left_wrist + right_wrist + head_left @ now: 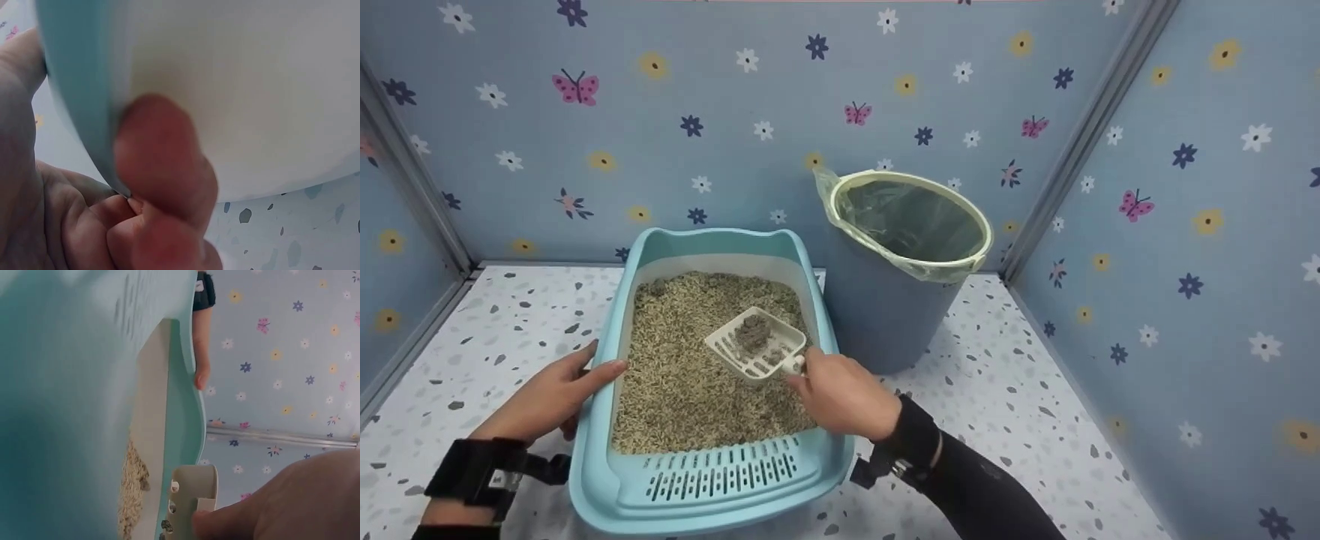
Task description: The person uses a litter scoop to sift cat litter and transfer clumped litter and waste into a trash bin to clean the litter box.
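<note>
Scoop (785, 340) handle (793, 365) mostly hidden inside right grip (847, 394); scoop cropped by bottom edge of right wrist view, next to that grip's thumb. Clump (753, 334) just ahead of right grip: can't tell makeup. Left grip (547, 394) fingers partly hidden under litter box (712, 517) rim in head view; box wall beside them blurred in left wrist view. Bin (877, 322) beyond right grip: inside bottom unreadable.

Black wrist straps (472, 469), left and right, each carry a small dark device (549, 469). The right sleeve (986, 484) is black.
</note>
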The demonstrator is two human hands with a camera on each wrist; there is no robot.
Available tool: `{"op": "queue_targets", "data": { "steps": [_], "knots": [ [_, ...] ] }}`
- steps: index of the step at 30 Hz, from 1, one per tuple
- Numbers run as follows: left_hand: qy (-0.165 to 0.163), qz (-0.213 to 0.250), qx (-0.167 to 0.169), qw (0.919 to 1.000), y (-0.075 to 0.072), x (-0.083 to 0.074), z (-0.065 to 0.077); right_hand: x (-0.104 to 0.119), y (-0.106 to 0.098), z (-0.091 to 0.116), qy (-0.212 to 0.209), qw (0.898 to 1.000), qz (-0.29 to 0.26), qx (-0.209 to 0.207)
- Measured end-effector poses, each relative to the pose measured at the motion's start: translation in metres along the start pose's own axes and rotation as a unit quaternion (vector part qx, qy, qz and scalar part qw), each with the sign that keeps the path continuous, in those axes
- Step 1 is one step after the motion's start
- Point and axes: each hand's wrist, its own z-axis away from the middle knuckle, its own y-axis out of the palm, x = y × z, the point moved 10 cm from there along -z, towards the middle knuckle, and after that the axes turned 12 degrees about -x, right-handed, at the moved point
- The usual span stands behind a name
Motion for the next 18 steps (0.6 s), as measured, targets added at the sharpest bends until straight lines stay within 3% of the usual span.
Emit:
{"op": "queue_targets", "data": {
  "steps": [10,18],
  "knots": [
    [-0.006,0.003,-0.007,0.9999,0.000,0.002,0.004,0.001,0.005,0.000,-0.008,1.000,0.004,0.008],
    [0.001,0.008,-0.005,1.0000,0.002,0.000,0.002,-0.009,0.004,0.006,0.017,1.000,-0.014,0.017]
  ]
}}
